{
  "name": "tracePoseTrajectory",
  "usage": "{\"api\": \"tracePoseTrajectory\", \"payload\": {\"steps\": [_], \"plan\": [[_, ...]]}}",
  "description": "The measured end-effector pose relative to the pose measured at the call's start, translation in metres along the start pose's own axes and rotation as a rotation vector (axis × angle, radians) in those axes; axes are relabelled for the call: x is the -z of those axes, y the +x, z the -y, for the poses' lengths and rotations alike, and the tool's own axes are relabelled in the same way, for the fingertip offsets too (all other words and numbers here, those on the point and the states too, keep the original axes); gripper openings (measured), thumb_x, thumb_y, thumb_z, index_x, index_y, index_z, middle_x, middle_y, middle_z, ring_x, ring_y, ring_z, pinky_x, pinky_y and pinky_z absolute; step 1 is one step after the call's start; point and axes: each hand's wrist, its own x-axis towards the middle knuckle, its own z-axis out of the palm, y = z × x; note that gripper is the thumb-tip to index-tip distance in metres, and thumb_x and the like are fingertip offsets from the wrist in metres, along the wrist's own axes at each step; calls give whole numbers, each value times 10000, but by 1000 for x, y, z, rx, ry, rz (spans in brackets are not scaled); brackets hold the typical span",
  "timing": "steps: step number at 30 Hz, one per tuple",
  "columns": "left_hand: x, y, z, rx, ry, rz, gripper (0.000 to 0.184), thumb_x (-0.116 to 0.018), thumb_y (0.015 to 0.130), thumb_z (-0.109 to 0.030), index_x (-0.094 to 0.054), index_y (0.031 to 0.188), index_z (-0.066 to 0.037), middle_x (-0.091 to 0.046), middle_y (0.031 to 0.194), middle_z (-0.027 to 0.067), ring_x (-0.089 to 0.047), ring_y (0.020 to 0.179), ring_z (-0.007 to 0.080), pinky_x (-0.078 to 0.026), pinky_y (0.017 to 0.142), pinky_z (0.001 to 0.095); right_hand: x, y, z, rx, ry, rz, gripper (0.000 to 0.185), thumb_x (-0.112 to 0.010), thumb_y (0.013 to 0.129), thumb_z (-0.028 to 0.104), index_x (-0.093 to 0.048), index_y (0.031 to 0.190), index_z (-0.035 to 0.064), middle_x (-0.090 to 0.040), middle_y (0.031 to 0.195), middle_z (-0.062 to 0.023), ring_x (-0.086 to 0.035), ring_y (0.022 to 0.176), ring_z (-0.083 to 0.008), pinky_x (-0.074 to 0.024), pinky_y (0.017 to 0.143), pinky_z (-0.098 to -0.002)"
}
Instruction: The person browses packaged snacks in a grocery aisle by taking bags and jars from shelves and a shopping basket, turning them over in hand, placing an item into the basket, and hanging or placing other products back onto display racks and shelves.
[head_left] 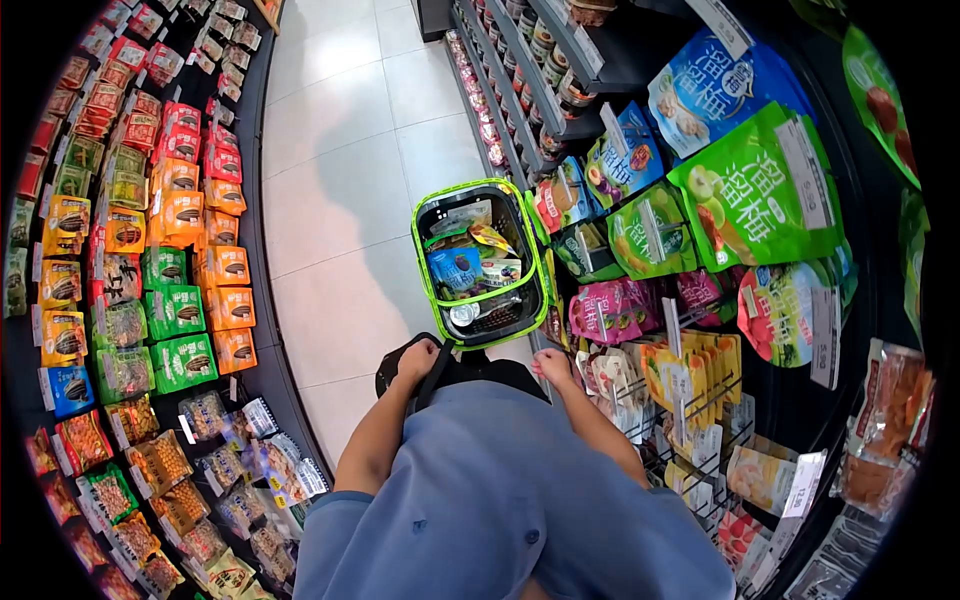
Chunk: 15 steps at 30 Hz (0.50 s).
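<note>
My left hand point(419, 360) is closed just below the green-rimmed black shopping basket point(483, 343), beside a black strap or bar; what it grips, if anything, is hidden. Inside the basket lie a blue snack pouch point(456, 271), a yellow packet point(491, 238), other small packs and a silver round item point(464, 314). To the basket's lower right, my right hand point(552, 366) has its fingers curled with nothing visible in them. It is nearest to hanging snack bags point(610, 372) on the right shelf, apart from them.
Tiled floor point(330, 190) runs forward between two shelf rows. On the left are orange sunflower-seed style bags point(182, 212) and green bags point(183, 362). Large green point(750, 180) and blue pouches point(720, 85) hang at right, with price tags and wire hooks jutting out. Jars stand farther ahead.
</note>
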Motion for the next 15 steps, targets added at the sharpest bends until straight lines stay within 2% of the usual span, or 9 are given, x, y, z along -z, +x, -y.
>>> {"api": "tracePoseTrajectory", "payload": {"steps": [2, 6, 8, 12, 13, 15], "plan": [[4, 5, -13, 11, 32, 36, 290, -600, 841, -353, -672, 949, -94, -694, 949, 166, -659, 939, 331, -510, 827, 422, 0, -7, 15, -11, 21, 15, 172, -569, 891, 178, -657, 971, 55, -688, 837, -56, -663, 700, -121, -511, 588, -241], [-3, 28, -8, 22, -4, 102, 274, -609, 834, -334, -675, 950, -95, -694, 960, 166, -657, 952, 332, -509, 841, 424, -2, -12, -3, -20, -7, 7, 174, -559, 901, 178, -655, 974, 53, -678, 827, -48, -646, 668, -114, -513, 583, -243], [-11, 47, 0, -1, 15, 143, 258, -609, 829, -312, -679, 954, -97, -693, 969, 168, -655, 959, 337, -506, 857, 427, -4, -7, -40, -40, -80, -12, 176, -553, 906, 183, -656, 971, 56, -670, 816, -43, -635, 658, -107, -507, 557, -233], [-10, 93, -5, 9, 23, 204, 270, -604, 815, -290, -685, 965, -81, -678, 1021, 196, -646, 979, 352, -504, 881, 435, -14, -48, -44, -153, -106, -35, 167, -543, 899, 147, -666, 895, 35, -652, 726, -43, -599, 574, -97, -467, 492, -232], [-11, 108, -4, -22, 83, 184, 283, -607, 808, -285, -682, 980, -72, -665, 1056, 204, -640, 992, 358, -503, 889, 440, -21, -58, -39, -218, -5, -46, 163, -545, 894, 137, -666, 881, 29, -647, 709, -41, -599, 584, -92, -465, 505, -228], [-14, 141, -2, -67, 148, 199, 344, -619, 788, -272, -662, 1060, -67, -627, 1146, 208, -616, 1038, 377, -499, 913, 449, -32, -69, -44, -251, -80, -42, 179, -554, 885, 148, -684, 901, 25, -677, 751, -53, -630, 646, -110, -498, 586, -248]]}}
